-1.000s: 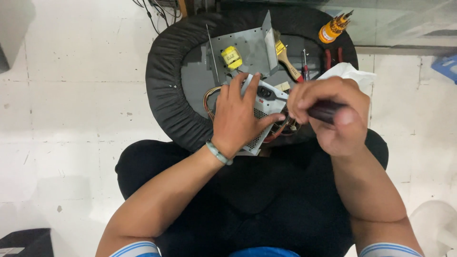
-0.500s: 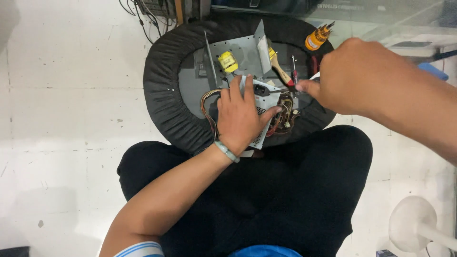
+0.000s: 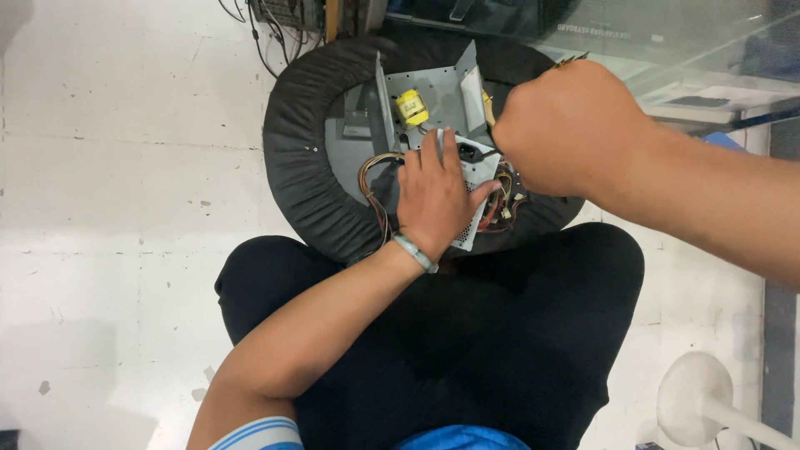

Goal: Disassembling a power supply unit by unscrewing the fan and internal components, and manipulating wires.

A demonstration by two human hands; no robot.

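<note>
My left hand (image 3: 437,196), with a pale green band on its wrist, lies on a perforated grey metal box (image 3: 468,237); the fingers are spread over its top and the thumb hooks round its right side. Coloured wires (image 3: 371,175) spill from the box. My right hand (image 3: 567,129) is raised close to the camera as a closed fist just right of the box. A dark tool handle was in it a second ago and is hidden inside the fist now. Behind the box stands an open grey metal chassis (image 3: 437,83) with a yellow part (image 3: 410,107).
Everything sits on a round black padded seat (image 3: 300,142) in front of my black-clad knees (image 3: 500,333). A glass-topped table (image 3: 667,33) runs along the upper right. Cables (image 3: 267,12) hang at the top. A white round stand base (image 3: 696,400) is at the lower right on the pale floor.
My right hand rose from the box towards the camera and now covers the tools at the right. The left hand stayed on the box. The camera has moved closer.
</note>
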